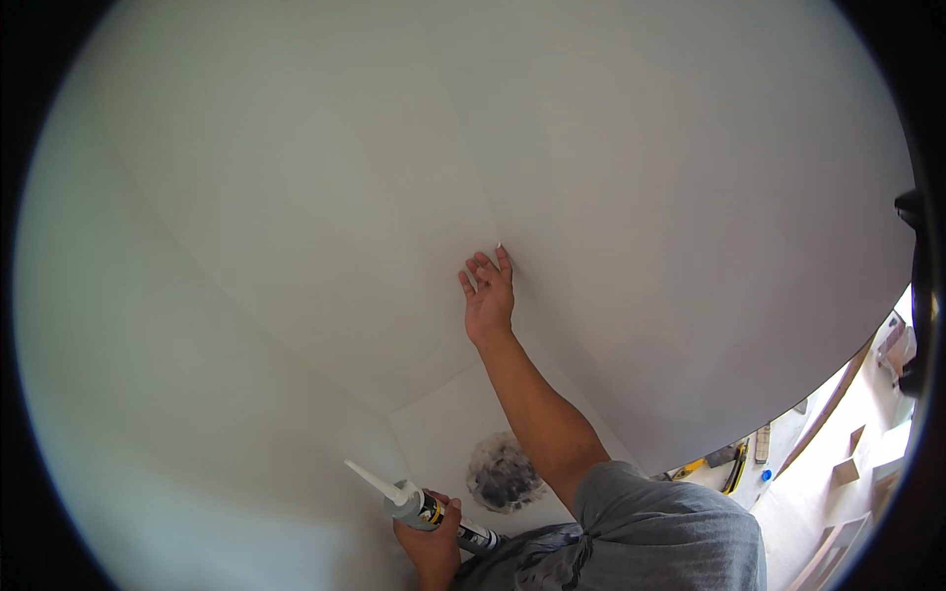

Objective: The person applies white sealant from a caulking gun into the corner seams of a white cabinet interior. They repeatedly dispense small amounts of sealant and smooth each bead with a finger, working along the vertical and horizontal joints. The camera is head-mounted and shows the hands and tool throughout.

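Note:
My left hand [431, 537] is wrapped round a sealant cartridge [428, 512] at the lower middle. Its long white nozzle [374, 481] points up and to the left. The cartridge's lower end runs behind my clothing, so I cannot tell whether it sits in a caulking gun. My right arm reaches up, and my right hand [489, 300] is at the seam [488, 197] where two white panels meet. Its fingers are spread and slightly bent, with the index finger stretched furthest. A small white smear shows on that fingertip, which touches or nearly touches the seam.
Smooth white panels [296, 197] surround my hands, with more seams at the left and below. Beneath my right arm is a rough, dark grey and white round patch [505, 475]. At the lower right lie a yellow-and-black tool [736, 469], a blue cap [766, 475] and wooden pieces [847, 470].

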The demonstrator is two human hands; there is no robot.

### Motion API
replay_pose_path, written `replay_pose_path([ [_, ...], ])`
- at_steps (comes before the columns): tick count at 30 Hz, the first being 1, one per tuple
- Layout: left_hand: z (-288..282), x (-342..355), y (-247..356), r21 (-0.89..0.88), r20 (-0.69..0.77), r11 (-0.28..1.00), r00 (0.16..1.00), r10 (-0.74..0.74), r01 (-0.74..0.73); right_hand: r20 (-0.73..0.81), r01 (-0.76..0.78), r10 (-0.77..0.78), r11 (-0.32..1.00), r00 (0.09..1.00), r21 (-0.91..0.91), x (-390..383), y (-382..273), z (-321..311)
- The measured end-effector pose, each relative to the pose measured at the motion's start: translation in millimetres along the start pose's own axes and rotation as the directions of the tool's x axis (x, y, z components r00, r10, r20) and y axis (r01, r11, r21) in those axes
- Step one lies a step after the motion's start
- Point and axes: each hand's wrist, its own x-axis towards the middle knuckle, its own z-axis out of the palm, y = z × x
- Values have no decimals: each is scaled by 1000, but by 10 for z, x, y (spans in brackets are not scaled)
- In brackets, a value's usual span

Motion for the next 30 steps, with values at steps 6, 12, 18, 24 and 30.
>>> replay_pose_path([
  [6,4,-13,27,0,-10,1000,1000,-16,16,-32,17,-16,999,999,35,40,-28,60],
  [12,0,-3,21,28,-5,1000,1000,-12,12,-48,26,-23,997,999,67,63,43,266],
  [18,8,-4,25,23,-21,999,999,-25,25,-168,49,-38,997,985,62,148,100,618],
  [24,5,10,0,13,-17,1000,1000,-22,22,-230,23,-8,998,973,65,163,22,793],
  [30,-3,7,-15,31,-12,999,1000,-25,25,-198,26,-14,998,980,56,201,-33,957],
])
